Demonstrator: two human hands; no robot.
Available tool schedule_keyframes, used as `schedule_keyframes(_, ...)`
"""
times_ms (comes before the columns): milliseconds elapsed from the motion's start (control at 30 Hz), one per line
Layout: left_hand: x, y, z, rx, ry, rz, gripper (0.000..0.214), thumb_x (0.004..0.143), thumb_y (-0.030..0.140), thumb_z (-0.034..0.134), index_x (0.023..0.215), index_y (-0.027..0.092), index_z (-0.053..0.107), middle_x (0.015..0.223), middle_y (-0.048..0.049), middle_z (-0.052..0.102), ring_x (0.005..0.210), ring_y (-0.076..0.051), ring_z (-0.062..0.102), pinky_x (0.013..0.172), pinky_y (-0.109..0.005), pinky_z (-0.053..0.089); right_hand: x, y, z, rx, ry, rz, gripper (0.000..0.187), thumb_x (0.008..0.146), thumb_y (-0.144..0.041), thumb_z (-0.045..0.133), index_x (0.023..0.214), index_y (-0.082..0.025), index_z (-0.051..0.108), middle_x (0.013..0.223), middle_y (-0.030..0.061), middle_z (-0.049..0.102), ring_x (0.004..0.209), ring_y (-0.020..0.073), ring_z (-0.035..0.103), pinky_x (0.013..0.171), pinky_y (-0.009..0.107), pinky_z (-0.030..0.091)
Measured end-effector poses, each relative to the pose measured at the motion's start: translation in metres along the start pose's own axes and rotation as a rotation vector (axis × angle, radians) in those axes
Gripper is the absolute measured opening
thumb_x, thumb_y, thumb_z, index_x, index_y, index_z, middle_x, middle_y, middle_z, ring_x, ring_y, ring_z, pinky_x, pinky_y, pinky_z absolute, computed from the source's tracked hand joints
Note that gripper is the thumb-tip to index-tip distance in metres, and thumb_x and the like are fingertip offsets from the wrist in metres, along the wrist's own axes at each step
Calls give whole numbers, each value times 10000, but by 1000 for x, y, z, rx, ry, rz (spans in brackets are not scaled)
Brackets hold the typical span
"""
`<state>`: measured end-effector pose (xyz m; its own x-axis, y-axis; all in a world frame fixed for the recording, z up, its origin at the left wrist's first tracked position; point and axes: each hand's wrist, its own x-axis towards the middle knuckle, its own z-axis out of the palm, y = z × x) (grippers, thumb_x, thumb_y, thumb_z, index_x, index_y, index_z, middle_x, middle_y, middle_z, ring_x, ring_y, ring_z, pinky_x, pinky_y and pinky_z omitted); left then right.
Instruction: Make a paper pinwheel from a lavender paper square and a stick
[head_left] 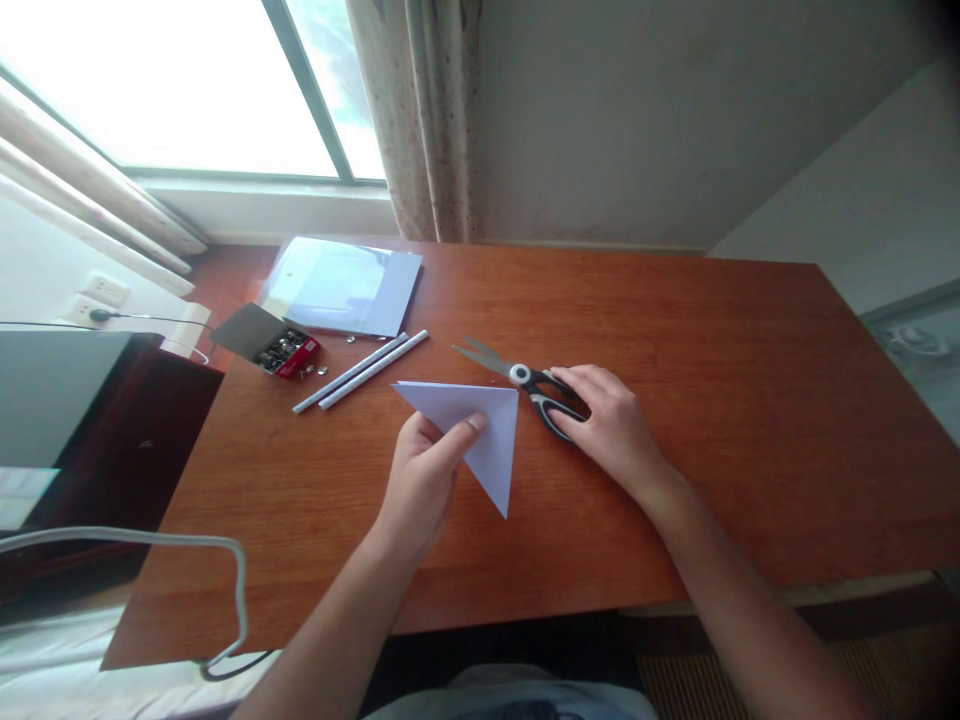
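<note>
Pinching one folded paper (491, 435) in left hand (424, 468); gripping one pair of scissors (519, 375) (open-bladed) in right hand (611, 420); two pale rods (374, 369) between paper and one box (298, 358).

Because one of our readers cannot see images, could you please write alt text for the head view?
A person's left hand holds a folded white paper triangle over a wooden table, while the right hand touches the handles of partly open scissors. Farther back lie two white tubes, an open red box of small shiny pieces, and a clear plastic folder.
</note>
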<state>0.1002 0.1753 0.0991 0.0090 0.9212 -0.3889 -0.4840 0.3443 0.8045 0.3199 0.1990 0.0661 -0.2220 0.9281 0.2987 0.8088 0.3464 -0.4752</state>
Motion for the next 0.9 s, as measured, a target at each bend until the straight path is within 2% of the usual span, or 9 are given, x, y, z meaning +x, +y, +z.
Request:
schedule_keyframes(100,1,0,1,22,8,-31,172,690,258,847,787,148,756,817,-45,780,719,-171,681,686,-247,501,4,12,1,-59,39,47,347,848,-215,715,1192,-177,683,1098,134,716,1041,319,672,959,464,537)
schedule_keyframes(200,2,0,2,42,26,-34,184,676,258,843,783,143,746,830,-49,783,680,-165,668,652,-247,485,10,13,2,-67,19,53,309,849,-228,703,1155,-183,692,1063,130,714,1004,309,675,930,443,541)
schedule_keyframes(333,3,-1,2,57,22,-35,207,678,270,846,813,147,750,891,-62,795,711,-179,688,662,-254,486,17,9,-1,-68,-60,33,254,866,-235,677,1114,-182,696,1043,125,705,981,293,668,911,420,535)
schedule_keyframes(533,3,-1,2,73,16,-43,217,674,272,847,817,141,750,874,-63,791,725,-191,691,661,-258,483,25,11,-13,-47,-191,21,221,862,-222,675,1076,-174,695,1034,121,698,966,287,669,905,415,541)
schedule_keyframes(600,3,-2,2,73,13,-50,208,681,269,841,816,141,750,870,-60,788,699,-175,674,660,-253,480,25,9,-17,-34,-198,13,218,869,-193,661,1082,-165,696,1053,131,702,997,300,671,928,434,542)
schedule_keyframes(700,3,-3,1,74,-12,-39,181,720,272,824,832,149,752,865,-47,780,718,-160,661,688,-238,483,16,-9,-22,-33,-66,35,241,914,-217,630,1143,-161,679,1117,155,701,1088,339,655,970,498,533)
schedule_keyframes(767,2,-3,0,88,-61,-17,228,768,279,799,963,166,763,936,-48,781,800,-167,676,724,-226,488,5,-32,-23,81,77,77,288,955,-285,609,1223,-186,644,1186,151,683,1121,315,655,973,474,551)
schedule_keyframes(833,2,-3,0,115,-120,-2,385,806,287,774,1176,192,723,1031,-56,777,869,-178,687,747,-221,492,-6,-57,-21,210,38,39,451,944,-361,649,1363,-221,559,1361,145,626,1267,313,598,1053,481,526)
schedule_keyframes(900,1,-3,0,130,-166,4,518,821,294,765,1319,215,650,1117,-68,765,925,-193,694,777,-228,504,-15,-77,-15,231,-44,-6,625,900,-400,707,1453,-216,482,1512,160,523,1406,335,487,1154,534,443)
